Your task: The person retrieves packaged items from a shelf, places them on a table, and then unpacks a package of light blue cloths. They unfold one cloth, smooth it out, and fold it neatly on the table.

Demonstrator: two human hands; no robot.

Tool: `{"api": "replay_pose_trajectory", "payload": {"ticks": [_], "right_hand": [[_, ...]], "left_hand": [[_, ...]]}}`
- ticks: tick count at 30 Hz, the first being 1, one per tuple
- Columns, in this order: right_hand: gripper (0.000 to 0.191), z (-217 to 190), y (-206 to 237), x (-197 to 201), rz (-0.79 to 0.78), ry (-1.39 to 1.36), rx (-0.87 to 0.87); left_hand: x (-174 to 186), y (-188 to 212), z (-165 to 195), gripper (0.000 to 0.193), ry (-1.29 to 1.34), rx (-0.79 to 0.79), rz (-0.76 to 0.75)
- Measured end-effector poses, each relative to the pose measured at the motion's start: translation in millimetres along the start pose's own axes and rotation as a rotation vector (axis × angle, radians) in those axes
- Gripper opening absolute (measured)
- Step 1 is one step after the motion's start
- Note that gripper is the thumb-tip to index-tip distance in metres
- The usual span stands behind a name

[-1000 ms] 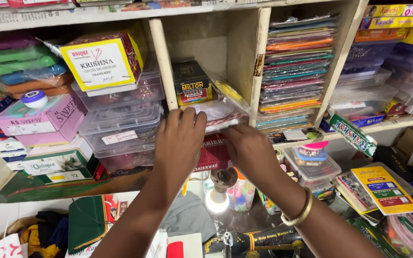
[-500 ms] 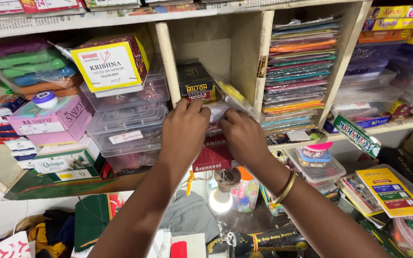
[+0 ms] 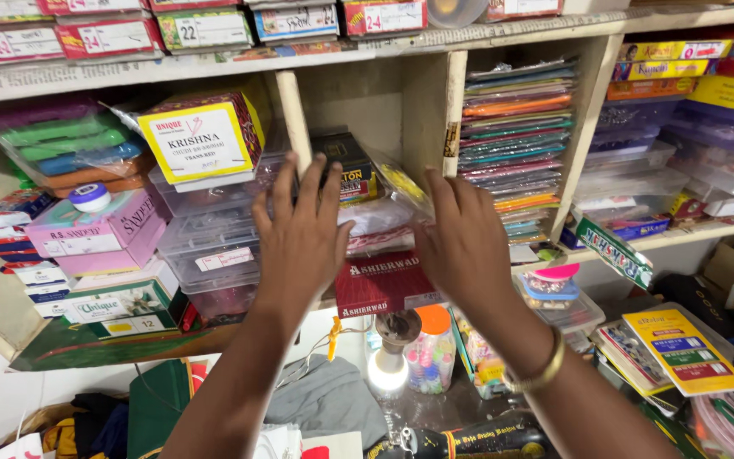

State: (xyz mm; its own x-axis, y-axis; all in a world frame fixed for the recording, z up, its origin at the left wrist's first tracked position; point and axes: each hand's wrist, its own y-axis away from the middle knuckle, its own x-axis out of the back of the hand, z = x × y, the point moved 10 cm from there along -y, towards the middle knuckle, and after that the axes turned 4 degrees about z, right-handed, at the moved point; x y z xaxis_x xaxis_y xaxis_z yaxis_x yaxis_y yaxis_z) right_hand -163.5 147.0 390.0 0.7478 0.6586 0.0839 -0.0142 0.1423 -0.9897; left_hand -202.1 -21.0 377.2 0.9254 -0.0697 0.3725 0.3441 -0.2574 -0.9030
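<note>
Nearest the camera, a small lit lamp (image 3: 388, 367) glows beside a jar with an orange lid (image 3: 432, 350). Above them, the left hand (image 3: 301, 234) and right hand (image 3: 462, 238) are raised with fingers spread, holding nothing, flanking a red packet (image 3: 384, 285) at the shelf's front edge. Behind lie white folded packets (image 3: 375, 217) in the middle compartment, and a dark box (image 3: 348, 163) farther back.

Bright, even light fills the shelves — colours read vivid and shadows stay soft, deepest at the back of the middle compartment. A small lit lamp (image 3: 388, 371) below glares white, blown out. Shelf lines bow slightly toward the edges — the near forearms look soft.
</note>
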Motion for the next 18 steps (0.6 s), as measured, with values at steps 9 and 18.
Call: {"api": "replay_pose_trajectory", "payload": {"ticks": [9, 18], "right_hand": [[0.021, 59, 18, -72, -0.243, -0.006, -0.252], [0.037, 29, 5, -39, -0.161, 0.134, -0.114]], "left_hand": [[-12, -1, -2, 0.071, -0.024, -0.028, -0.045], [-18, -1, -3, 0.074, -0.052, 0.011, -0.068]]}}
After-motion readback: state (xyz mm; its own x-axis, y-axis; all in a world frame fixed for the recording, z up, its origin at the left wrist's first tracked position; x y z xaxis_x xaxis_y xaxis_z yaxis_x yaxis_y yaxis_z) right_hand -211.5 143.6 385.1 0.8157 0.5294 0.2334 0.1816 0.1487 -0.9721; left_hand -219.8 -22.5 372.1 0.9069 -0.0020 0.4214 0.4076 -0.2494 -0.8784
